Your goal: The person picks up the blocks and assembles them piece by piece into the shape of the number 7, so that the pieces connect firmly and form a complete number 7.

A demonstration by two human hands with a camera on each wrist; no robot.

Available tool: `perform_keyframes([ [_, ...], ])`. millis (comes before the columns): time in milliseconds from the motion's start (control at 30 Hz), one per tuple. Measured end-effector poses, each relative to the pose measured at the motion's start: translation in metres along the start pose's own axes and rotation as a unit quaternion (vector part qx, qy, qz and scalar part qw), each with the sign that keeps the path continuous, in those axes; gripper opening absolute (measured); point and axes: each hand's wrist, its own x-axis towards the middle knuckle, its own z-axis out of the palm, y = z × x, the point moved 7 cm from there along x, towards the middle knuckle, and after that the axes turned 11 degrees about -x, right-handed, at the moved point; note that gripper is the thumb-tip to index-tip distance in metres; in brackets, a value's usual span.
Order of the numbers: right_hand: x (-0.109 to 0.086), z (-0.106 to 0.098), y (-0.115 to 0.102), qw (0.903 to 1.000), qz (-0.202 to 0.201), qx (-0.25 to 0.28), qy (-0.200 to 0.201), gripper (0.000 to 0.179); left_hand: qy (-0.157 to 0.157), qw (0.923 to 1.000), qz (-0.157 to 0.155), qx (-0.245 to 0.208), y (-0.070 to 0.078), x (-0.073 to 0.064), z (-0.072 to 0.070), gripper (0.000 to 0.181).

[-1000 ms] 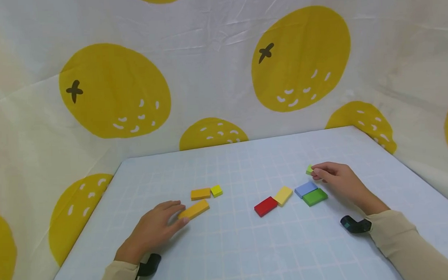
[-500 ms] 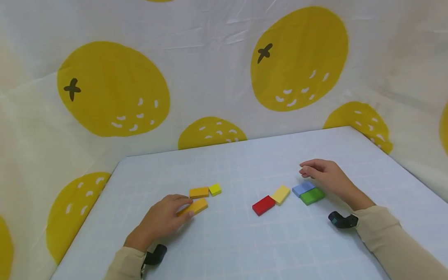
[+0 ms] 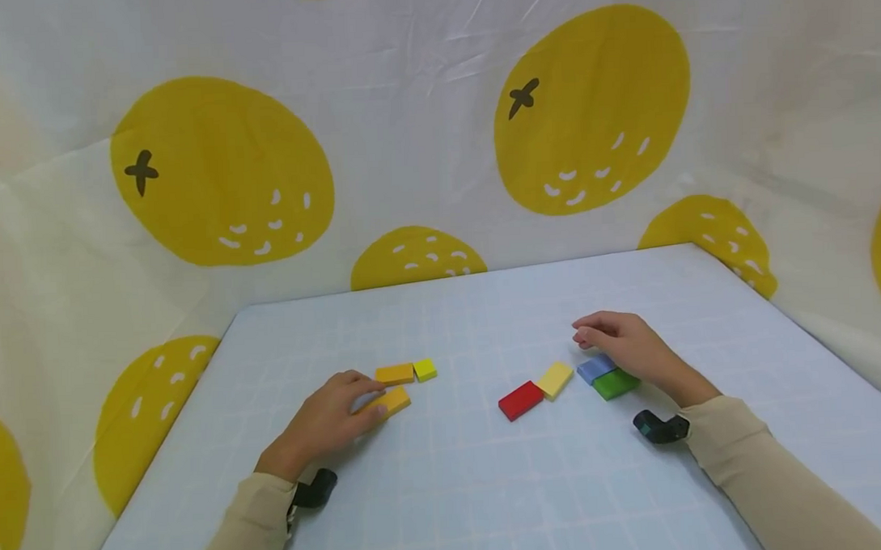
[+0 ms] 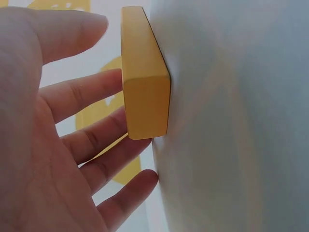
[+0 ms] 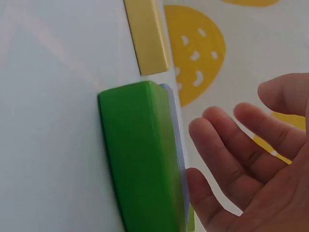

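Note:
My left hand (image 3: 327,420) reaches over a long orange block (image 3: 395,401), thumb and fingers spread about it. In the left wrist view, the orange block (image 4: 147,96) stands between a raised thumb and loose fingers, with the fingertips behind it. Above the blue block (image 3: 593,368) and green block (image 3: 615,385) hovers my right hand (image 3: 628,345), its fingers loosely bent around nothing. The right wrist view shows the green block (image 5: 140,154) close by, and a sliver of a light green block (image 5: 191,221) below the little finger; the hand hides that block in the head view.
A shorter orange block (image 3: 395,374) and a small yellow block (image 3: 425,369) lie just beyond the left hand. Near the middle, a red block (image 3: 521,401) meets a pale yellow one (image 3: 556,381) at a corner. Behind the table (image 3: 462,476) hangs a patterned curtain (image 3: 414,146).
My right hand has let go of the light green block and moved left. My left hand has slid forward and right, further over the long orange block.

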Motion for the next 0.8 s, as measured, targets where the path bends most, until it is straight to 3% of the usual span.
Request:
perform_keyframes([
  [400, 0.002, 0.013, -0.022, 0.998, -0.04, -0.02, -0.045, 0.041, -0.003, 0.9992, -0.039, -0.007, 0.002, 0.0, 0.004, 0.04],
  [800, -0.003, 0.039, -0.04, 0.991, -0.092, -0.028, -0.094, 0.04, 0.005, 0.9993, -0.032, 0.022, 0.002, 0.0, 0.008, 0.038],
])
